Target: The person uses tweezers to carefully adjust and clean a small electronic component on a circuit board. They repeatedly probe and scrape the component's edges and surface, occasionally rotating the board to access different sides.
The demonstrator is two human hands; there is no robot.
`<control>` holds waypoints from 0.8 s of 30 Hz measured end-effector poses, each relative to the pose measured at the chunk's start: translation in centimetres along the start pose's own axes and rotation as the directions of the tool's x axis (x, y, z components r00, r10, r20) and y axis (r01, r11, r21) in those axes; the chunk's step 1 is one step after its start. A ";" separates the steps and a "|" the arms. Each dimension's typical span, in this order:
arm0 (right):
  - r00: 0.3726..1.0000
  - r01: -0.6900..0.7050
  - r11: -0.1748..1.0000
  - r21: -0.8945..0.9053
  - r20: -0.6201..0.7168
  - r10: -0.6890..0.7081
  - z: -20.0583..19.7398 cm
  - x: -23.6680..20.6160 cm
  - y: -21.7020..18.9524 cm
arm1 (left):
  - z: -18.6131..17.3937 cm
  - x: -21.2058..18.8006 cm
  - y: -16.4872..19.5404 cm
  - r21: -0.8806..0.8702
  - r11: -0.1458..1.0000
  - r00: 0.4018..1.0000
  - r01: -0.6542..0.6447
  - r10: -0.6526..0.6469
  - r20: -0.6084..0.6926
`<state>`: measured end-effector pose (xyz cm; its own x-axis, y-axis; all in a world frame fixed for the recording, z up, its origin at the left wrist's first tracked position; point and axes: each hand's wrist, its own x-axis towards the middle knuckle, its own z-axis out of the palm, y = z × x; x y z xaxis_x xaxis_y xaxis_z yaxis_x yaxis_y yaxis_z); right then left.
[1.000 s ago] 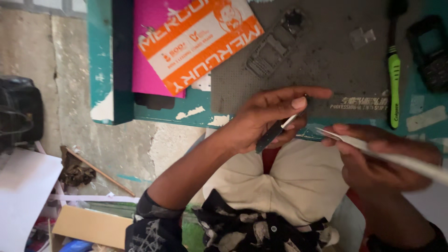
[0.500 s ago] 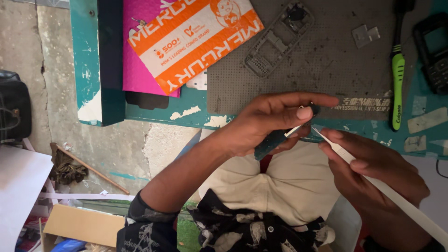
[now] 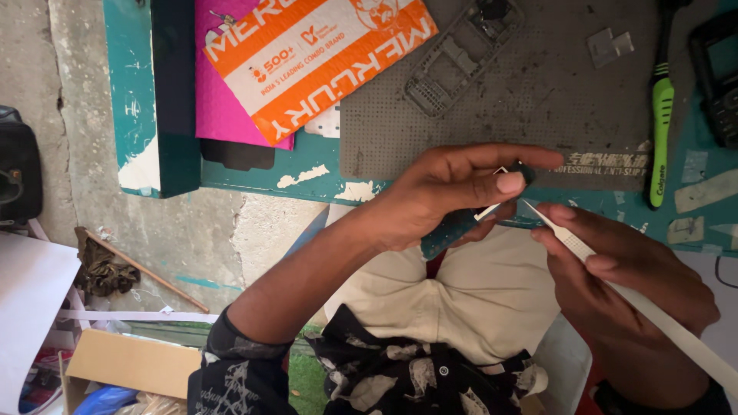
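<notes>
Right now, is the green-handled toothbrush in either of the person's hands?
No, the green-handled toothbrush lies on the teal table, while the right hand holds a white strip and the left hand a small dark part.

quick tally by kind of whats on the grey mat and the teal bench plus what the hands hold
Hand tools: 2, a white flat tool in the right hand, a green-handled tool
Phone parts: 3, a dark part in the left hand, a bare frame on the grey mat, a black handset
Packets: 2, one orange and white, one pink
Total: 7
</notes>
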<state>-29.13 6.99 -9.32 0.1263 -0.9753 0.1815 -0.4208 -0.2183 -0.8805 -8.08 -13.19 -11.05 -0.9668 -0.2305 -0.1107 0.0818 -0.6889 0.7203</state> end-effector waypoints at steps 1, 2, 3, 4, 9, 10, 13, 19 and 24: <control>1.000 -0.007 1.000 0.011 -0.013 0.007 0.1 -0.2 0.0 | 0.0 0.0 0.0 0.014 1.000 1.000 -0.004 0.004 -0.001; 1.000 -0.014 1.000 0.022 -0.025 0.015 0.1 -0.3 0.0 | 0.0 0.0 -0.1 0.028 1.000 1.000 -0.009 0.009 -0.001; 1.000 -0.030 0.999 0.045 -0.007 0.031 -0.1 -0.3 0.2 | 0.0 0.1 -0.1 0.050 0.999 1.000 -0.007 0.008 -0.007; 0.999 -0.047 0.997 0.068 0.011 0.047 -0.3 -0.4 0.4 | 0.0 0.1 -0.2 0.071 0.997 1.000 -0.006 0.007 -0.013; 0.974 -0.030 0.977 0.213 0.226 -0.019 -2.0 -0.6 2.4 | 0.0 -0.1 -0.4 0.057 0.998 1.000 -0.015 0.015 0.004; 0.970 -0.065 0.969 0.237 0.244 0.005 -2.3 -0.8 2.6 | 0.0 -0.1 -0.5 0.054 0.998 1.000 -0.010 0.010 0.005; 0.969 -0.041 0.989 -0.141 0.235 0.073 -2.0 -1.5 2.0 | 0.0 -0.2 -0.6 0.118 0.993 1.000 0.004 -0.002 -0.017; 0.988 -0.018 0.453 -0.891 0.054 0.146 1.5 -1.0 -2.2 | 0.2 -0.2 -1.1 0.192 0.981 0.999 0.014 -0.007 -0.039; 0.925 -0.202 0.974 -0.106 -0.346 0.154 2.1 2.8 -3.8 | 0.1 -0.4 -1.3 0.146 0.989 1.000 0.001 -0.003 0.017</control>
<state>-25.26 5.19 -6.36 -0.2591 -0.9482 0.1840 -0.5300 -0.0197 -0.8478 -7.84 -12.19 -11.88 -0.9710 -0.2165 -0.1014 0.0448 -0.5816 0.8123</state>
